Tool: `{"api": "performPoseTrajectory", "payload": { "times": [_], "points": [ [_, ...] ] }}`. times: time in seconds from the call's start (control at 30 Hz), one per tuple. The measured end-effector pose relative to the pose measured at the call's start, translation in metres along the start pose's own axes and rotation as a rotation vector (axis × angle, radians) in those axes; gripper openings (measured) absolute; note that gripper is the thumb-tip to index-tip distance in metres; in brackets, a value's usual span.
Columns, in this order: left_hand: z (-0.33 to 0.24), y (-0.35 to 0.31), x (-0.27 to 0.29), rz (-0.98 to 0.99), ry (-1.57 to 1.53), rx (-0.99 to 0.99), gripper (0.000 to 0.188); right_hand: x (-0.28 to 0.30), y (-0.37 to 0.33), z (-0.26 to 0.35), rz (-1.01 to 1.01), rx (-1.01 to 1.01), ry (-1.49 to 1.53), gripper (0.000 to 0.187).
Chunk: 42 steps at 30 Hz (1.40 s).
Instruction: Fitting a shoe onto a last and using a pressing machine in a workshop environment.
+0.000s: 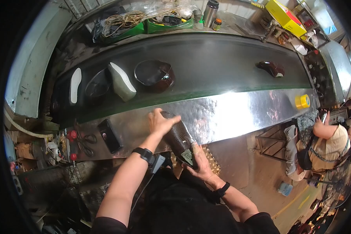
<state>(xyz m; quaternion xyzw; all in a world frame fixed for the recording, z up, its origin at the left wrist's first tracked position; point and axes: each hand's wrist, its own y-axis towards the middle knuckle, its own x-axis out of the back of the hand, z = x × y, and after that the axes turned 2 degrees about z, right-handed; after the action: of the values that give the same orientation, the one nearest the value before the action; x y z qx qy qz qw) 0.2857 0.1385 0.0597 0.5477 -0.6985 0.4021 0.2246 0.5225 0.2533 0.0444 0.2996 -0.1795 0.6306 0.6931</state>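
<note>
Holding a dark brown, textured shoe [178, 139] in both bare hands at the near edge of a shiny metal ledge [210, 117], slanted, with its far end above the ledge and its near end out past it. Touching that far end with the left hand [162, 123], with fingers bent and thumb stretched over the top; impossible to tell whether clamped there or merely resting. Gripping the near end with the right hand [202, 163], with fingers and thumb closed round the sides. On the ledge, toward its left end, a black phone [110, 135] and a dark cable [83, 141]; at its right end, a yellow roll [302, 101]. Just beyond the ledge, on a dark belt [218, 62], from left to right: a white insole [75, 86], a shoe form [123, 82] with a white bottom, a brown shoe upper [166, 80] and a small maroon shoe [272, 68].
</note>
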Motion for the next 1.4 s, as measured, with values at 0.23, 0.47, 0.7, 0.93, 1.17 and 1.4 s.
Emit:
{"api": "performPoseTrajectory", "payload": {
  "times": [0.23,0.47,0.7,0.93,1.17,1.4],
  "points": [
    [0.009,0.009,-0.003,-0.014,-0.171,-0.003,0.055,0.0,0.007,-0.01,0.007,0.004,0.053,0.094],
    [0.036,-0.004,0.063,-0.098,-0.42,0.131,0.037,0.004,0.027,0.029,0.106,-0.009,0.357,0.108],
    [0.113,-0.117,0.201,-0.446,-0.526,0.11,0.038,-0.029,0.13,0.126,0.763,-0.744,1.052,0.078],
    [0.216,-0.324,0.306,-0.902,-0.574,0.32,0.036,-0.11,0.057,0.308,0.9,-0.224,1.056,0.052],
    [0.359,-0.55,0.384,-1.328,-1.016,0.396,0.039,-0.228,-0.065,0.466,1.268,-0.208,1.056,0.021],
    [0.388,-0.625,0.356,-1.242,-1.789,-0.071,0.045,-0.302,-0.124,0.567,1.369,-0.527,1.347,0.019]
  ]
}}
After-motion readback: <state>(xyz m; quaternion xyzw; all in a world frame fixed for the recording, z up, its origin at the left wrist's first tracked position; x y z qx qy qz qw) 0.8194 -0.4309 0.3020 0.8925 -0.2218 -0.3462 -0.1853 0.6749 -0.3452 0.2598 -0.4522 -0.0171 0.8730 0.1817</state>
